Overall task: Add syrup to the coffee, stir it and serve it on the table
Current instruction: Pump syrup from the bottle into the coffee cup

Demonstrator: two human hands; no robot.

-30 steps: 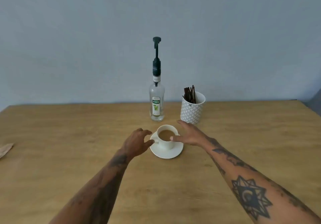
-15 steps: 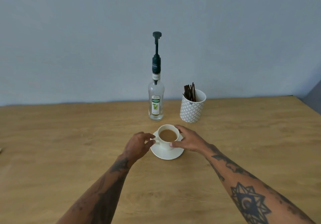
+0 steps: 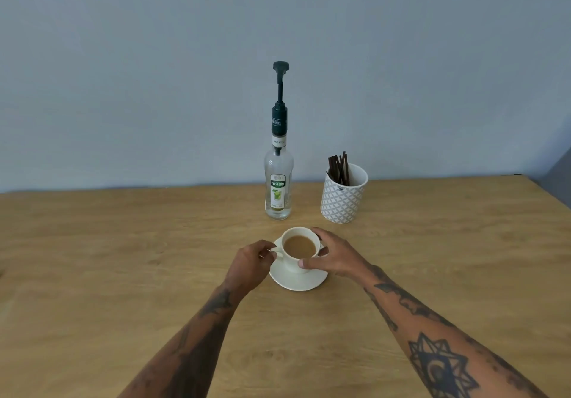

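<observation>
Coffee cup: we see a small cream cup (image 3: 300, 248) of milky coffee standing upright on its saucer (image 3: 297, 277), near the middle of the wooden desk (image 3: 123, 258), just in front of the syrup bottle (image 3: 278, 187).
Left hand: our left hand (image 3: 251, 263) has its fingertips curled at the cup's handle, which points to our left; they seem to pinch it, though the contact is small in view.
Right hand: our right hand (image 3: 335, 258) wraps the far and right side of the cup, thumb pressed on the near wall, fingers curved round the rim.
Handling: we judge the cup stiff, glazed, breakable and fairly light; the coffee sits close to the rim, so tilting would spill it. The handle and the wall below the rim look the best holds.
Axis: the cup's mouth faces straight up; the bottle's long axis is vertical, its pump head (image 3: 280, 68) at the top with the spout facing us.
Stirrers: dark sticks (image 3: 339, 169) lean in a patterned white holder (image 3: 343, 197), just right of the bottle.
Progress: syrup and stirring appear not yet done.
</observation>
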